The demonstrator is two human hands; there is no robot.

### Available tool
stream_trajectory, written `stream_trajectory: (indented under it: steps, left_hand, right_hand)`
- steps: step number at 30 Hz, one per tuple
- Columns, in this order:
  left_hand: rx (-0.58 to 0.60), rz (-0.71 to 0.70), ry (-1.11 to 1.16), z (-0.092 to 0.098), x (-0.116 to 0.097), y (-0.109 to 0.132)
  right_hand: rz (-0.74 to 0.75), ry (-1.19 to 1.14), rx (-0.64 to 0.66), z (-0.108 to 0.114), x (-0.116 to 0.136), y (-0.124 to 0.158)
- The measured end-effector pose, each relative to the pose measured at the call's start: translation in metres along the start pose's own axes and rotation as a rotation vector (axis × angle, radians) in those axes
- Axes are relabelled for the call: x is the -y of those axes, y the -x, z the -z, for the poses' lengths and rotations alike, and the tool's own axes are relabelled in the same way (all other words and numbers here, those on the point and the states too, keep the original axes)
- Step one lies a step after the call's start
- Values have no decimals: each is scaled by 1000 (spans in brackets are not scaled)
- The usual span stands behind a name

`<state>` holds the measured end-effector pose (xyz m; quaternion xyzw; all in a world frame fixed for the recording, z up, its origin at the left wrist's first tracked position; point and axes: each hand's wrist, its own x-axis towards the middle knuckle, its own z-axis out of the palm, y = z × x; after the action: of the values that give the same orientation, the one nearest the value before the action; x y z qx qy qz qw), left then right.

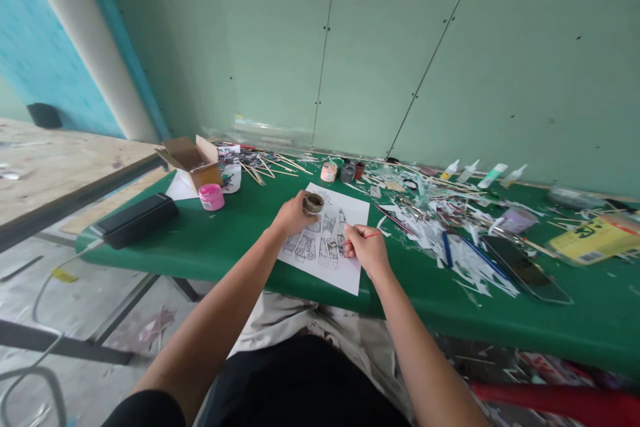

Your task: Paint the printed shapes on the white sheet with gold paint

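"Working on what, and where?"

"On a sheet (345, 279), lying askew at the middle of the desk's (210, 243) near edge, covered over most of its face with printed drawings (307, 247)."

"Holding anything with the left hand (293, 213)?"

"Yes, clamped on the side of an open jar (313, 205), over the far part of the sheet. Hard to tell whether resting on the paper or lifted."

"And with the right hand (369, 250)?"

"Pinching a thin red brush (369, 236), by the look of it, with fingertips closed together, and pointing it at the drawings toward the sheet's right edge. Too small to tell whether touching."

"Done so far?"

"Only part, at a guess. Seemingly tinted brownish in a few drawings by the right hand; too fine to be sure."

"And left?"

"Probably most of the others: showing as dark line on white toward the sheet's left edge, partly hidden behind the left hand and jar."

"Surrounded by what?"

"By a few pots (329, 172) at the desk's far edge, an open box (205, 177) and pink pot (211, 197) toward the far left corner, and scraps (470, 268) and a phone (525, 270) toward the right end."
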<state>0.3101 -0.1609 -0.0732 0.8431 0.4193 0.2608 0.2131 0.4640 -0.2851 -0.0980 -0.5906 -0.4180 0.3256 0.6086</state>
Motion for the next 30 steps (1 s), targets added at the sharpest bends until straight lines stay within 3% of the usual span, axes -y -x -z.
stream_trajectory:
  steps: [30]
  left_hand:
    - [-12, -10, 7, 0, 0, 0]
  right_hand:
    - [-6, 2, -8, 0, 0, 0]
